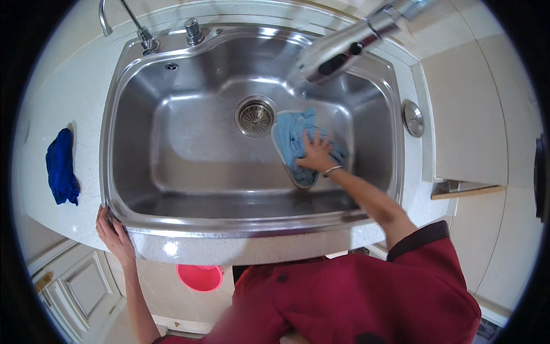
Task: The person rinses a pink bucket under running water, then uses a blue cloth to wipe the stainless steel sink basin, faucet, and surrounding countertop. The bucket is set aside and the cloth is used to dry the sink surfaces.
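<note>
My right hand (317, 152), fingers spread, lies on a light blue cloth (292, 137) on the bottom of a stainless steel sink (206, 172). Part of the cloth is hidden under the hand. The cloth looks darker in patches and lies just right of the drain strainer (255, 117). My left hand (112, 232) rests on the sink's front left corner and the counter edge, holding nothing. Over the right side of the basin hangs the pull-out faucet head (331, 60), somewhat blurred. Whether water runs from it I cannot tell.
A dark blue cloth (62, 167) lies on the white counter (88, 129) at the left. A small gooseneck tap (146, 38) and a metal knob (194, 32) stand behind the basin. A round metal lid (413, 118) is at the right. A pink bucket (201, 278) shows below the counter.
</note>
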Available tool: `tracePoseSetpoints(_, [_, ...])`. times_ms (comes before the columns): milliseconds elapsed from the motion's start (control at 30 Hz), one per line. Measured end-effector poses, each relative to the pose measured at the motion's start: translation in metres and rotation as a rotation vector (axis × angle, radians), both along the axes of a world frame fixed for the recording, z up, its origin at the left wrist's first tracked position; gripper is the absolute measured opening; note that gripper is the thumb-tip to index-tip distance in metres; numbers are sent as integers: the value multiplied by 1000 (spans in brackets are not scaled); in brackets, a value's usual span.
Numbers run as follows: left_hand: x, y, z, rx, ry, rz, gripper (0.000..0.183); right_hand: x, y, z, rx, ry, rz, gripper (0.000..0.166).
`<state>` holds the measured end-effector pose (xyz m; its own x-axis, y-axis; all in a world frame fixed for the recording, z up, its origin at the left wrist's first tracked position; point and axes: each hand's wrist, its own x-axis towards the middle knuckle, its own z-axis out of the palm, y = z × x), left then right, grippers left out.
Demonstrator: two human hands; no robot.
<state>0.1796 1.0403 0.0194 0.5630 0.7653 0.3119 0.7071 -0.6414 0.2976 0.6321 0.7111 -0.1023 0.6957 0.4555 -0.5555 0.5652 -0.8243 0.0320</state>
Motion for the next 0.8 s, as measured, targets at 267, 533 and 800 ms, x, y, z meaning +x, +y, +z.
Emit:
tracePoseSetpoints(267, [3, 9, -7, -54, -28, 13, 34, 52, 168, -52, 868, -272, 848, 27])
tracePoseSetpoints(533, [4, 7, -3, -71, -18, 29, 34, 116, -36, -26, 298, -237, 434, 49])
tracePoseSetpoints(800, [-8, 17, -16, -52, 4, 15, 35, 99, -92, 19, 468, 7, -146, 36])
